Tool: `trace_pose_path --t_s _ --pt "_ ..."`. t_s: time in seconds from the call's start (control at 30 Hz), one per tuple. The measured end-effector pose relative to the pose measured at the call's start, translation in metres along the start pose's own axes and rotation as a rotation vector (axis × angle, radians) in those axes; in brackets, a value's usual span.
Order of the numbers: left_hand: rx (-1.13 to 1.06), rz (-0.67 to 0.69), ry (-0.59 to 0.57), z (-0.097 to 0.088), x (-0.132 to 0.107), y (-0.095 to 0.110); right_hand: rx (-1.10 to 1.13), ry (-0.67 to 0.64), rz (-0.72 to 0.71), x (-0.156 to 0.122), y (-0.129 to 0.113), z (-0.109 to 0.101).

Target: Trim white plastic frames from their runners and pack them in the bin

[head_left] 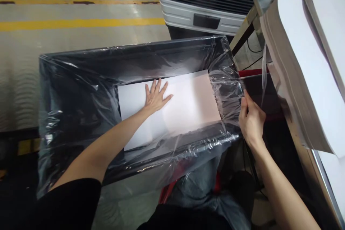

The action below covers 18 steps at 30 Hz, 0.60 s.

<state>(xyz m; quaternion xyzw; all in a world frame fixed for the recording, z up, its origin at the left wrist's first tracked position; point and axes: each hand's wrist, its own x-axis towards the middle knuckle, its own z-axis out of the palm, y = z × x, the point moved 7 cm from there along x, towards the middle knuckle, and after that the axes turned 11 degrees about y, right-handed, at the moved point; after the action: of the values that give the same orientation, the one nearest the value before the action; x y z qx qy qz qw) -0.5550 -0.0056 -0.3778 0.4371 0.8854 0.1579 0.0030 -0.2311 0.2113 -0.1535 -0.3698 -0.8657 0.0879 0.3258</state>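
A black bin [81,57] lined with a clear plastic bag [67,115] stands in front of me. White sheets [188,107] lie flat on its bottom. My left hand [156,97] reaches down into the bin and rests flat on the white sheets, fingers spread. My right hand [250,118] is at the bin's right rim, fingers closed on the edge of the plastic bag there.
A thick stack of white sheets [304,75] hangs over a table edge at the right. A grey and black machine [207,3] stands behind the bin. Yellow lines [75,24] mark the floor at the left. A red frame [253,73] shows beside the bin.
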Motion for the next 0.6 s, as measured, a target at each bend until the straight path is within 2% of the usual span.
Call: trace_pose_path --t_s 0.13,0.33,0.4,0.47,0.6 --pt "-0.011 -0.011 -0.003 0.002 -0.002 0.007 -0.006 -0.002 0.004 0.001 -0.002 -0.001" --pt "-0.009 -0.012 -0.009 0.000 -0.002 0.006 0.017 -0.004 0.013 0.001 -0.002 -0.001" --pt "-0.009 0.003 0.004 -0.001 -0.003 0.013 0.008 -0.017 0.022 0.001 -0.001 0.000" --pt "-0.038 0.070 -0.005 0.001 -0.004 0.034 0.006 -0.026 0.029 0.001 0.000 0.000" --pt "-0.132 0.288 -0.096 0.016 -0.017 0.101 -0.002 -0.024 0.031 0.001 0.000 0.000"
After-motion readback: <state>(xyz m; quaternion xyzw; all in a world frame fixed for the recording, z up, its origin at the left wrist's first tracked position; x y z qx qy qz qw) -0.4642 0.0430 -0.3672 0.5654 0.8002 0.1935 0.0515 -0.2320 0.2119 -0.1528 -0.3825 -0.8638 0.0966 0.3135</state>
